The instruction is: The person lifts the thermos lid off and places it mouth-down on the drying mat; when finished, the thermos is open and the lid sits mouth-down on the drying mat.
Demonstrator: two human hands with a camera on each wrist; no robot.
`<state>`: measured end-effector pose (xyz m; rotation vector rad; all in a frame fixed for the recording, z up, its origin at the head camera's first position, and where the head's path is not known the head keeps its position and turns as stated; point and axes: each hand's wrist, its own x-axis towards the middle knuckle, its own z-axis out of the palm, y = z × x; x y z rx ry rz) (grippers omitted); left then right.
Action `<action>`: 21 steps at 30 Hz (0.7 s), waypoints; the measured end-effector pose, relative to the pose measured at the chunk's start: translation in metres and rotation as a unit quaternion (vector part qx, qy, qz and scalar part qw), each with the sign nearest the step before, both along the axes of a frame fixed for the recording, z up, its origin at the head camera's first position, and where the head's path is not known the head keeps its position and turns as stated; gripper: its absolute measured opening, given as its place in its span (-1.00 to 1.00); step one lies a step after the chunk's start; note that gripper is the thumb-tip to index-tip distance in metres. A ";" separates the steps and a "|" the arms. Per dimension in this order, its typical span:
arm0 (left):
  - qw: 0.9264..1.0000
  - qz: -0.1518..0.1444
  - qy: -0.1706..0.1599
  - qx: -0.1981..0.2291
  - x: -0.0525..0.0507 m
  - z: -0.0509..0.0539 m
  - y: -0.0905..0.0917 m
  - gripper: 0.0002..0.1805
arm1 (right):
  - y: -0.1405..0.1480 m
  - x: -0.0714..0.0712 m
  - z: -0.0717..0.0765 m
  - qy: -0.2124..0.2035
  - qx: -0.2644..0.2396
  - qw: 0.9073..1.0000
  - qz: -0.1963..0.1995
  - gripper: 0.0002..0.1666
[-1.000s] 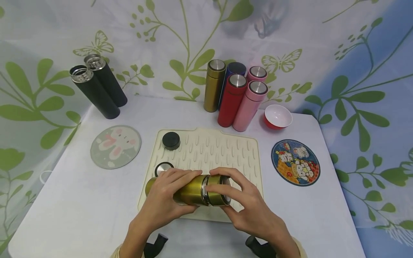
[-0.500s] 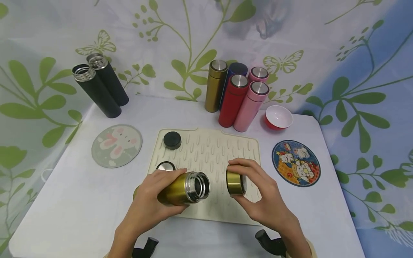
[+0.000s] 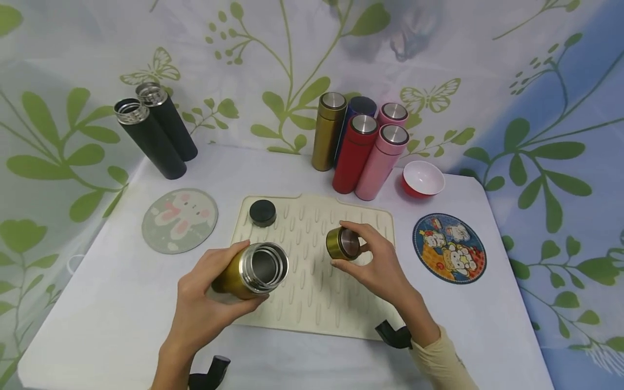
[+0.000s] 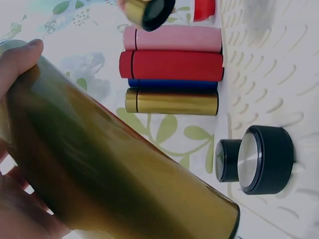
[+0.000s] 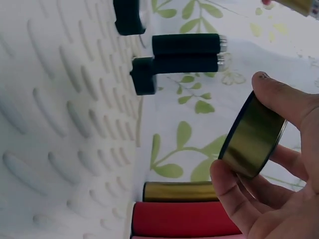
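Your left hand point(image 3: 205, 295) is gripping the uncapped gold bottle point(image 3: 247, 271) and your right hand point(image 3: 377, 265) is pinching its lid point(image 3: 341, 244) apart to the right, so uncapping looks done, while beyond your grip five bottles point(image 3: 355, 154) are standing capped, the half-hidden blue one point(image 3: 361, 105) apparently.

The left hand point(image 3: 200, 297) is gripping widely, its fingers point(image 3: 220, 261) wrapping from above and its thumb point(image 3: 246, 307) bracing from below. The left forearm point(image 3: 168, 363), showing bare, is running down to the bottom edge. Well apart, the right hand point(image 3: 377, 265) is pinching between thumb and fingers. The right forearm point(image 3: 420, 319) is slanting down rightward, emerging from a pale beige sleeve point(image 3: 442, 358).
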<state>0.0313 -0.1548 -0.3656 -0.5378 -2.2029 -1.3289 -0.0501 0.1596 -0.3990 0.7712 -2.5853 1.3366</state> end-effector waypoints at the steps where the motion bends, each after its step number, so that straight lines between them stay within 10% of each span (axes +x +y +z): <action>1: 1.000 0.001 0.005 0.008 -0.001 0.001 -0.001 -0.15 | -0.001 -0.004 -0.003 0.002 0.000 1.000 -0.001 -0.11; 21: 0.998 0.031 0.016 0.049 -0.002 0.005 -0.007 -0.06 | -0.052 -0.076 -0.050 -0.012 0.062 0.998 0.005 -0.14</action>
